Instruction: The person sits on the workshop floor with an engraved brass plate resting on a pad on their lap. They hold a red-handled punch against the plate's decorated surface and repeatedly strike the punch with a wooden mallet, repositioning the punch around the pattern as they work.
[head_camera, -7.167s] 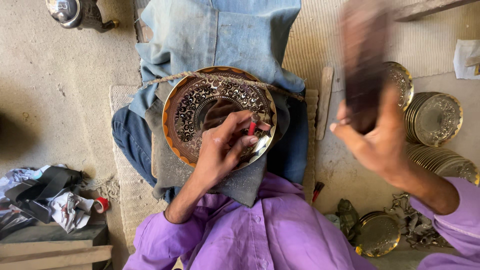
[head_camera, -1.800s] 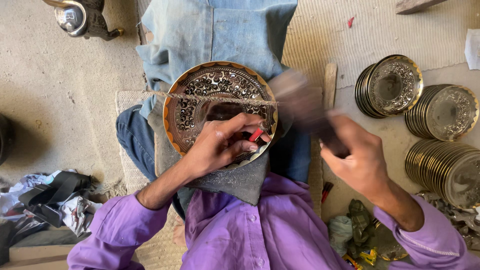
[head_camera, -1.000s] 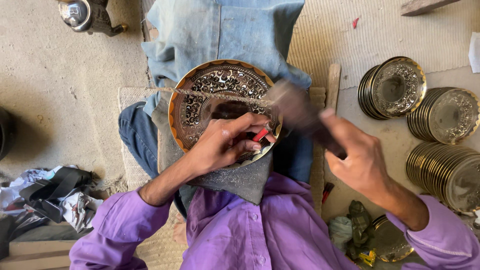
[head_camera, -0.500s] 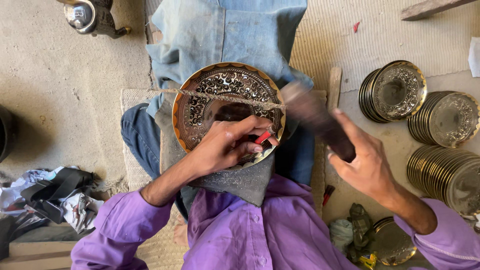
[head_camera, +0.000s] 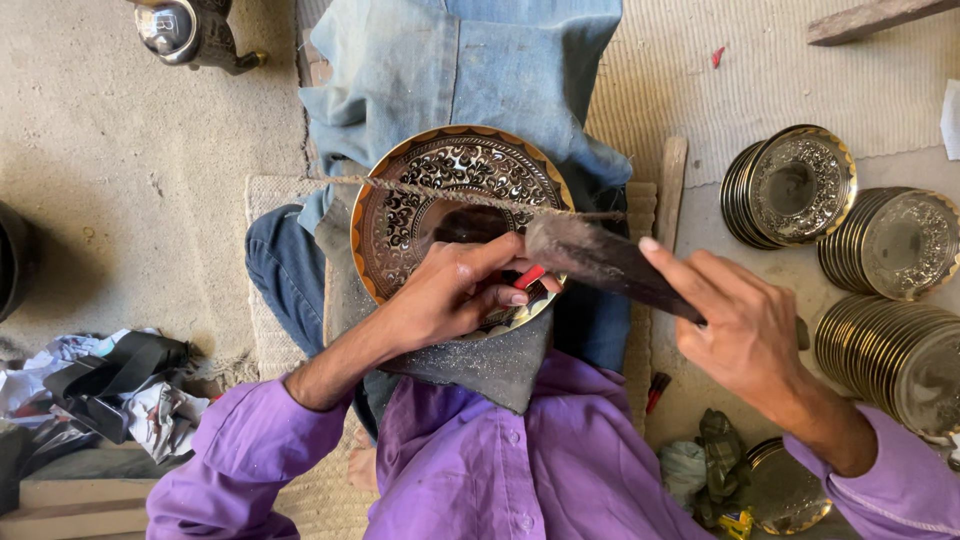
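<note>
Your left hand (head_camera: 450, 295) rests on the engraved plate (head_camera: 455, 215) in your lap, its grip pinched together on a small red-tipped tool (head_camera: 530, 277) at the plate's 4 o'clock edge. Your right hand (head_camera: 740, 325) has its grip clamped on a dark mallet (head_camera: 600, 262), whose head hangs just beside that tool. Stacked plates (head_camera: 880, 300) lie at 3 o'clock.

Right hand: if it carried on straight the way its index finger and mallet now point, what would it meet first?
The right hand points its dark mallet up-left. First in that line, probably, is the red-tipped tool pinched by the left hand on the engraved plate; depth is unclear.
</note>
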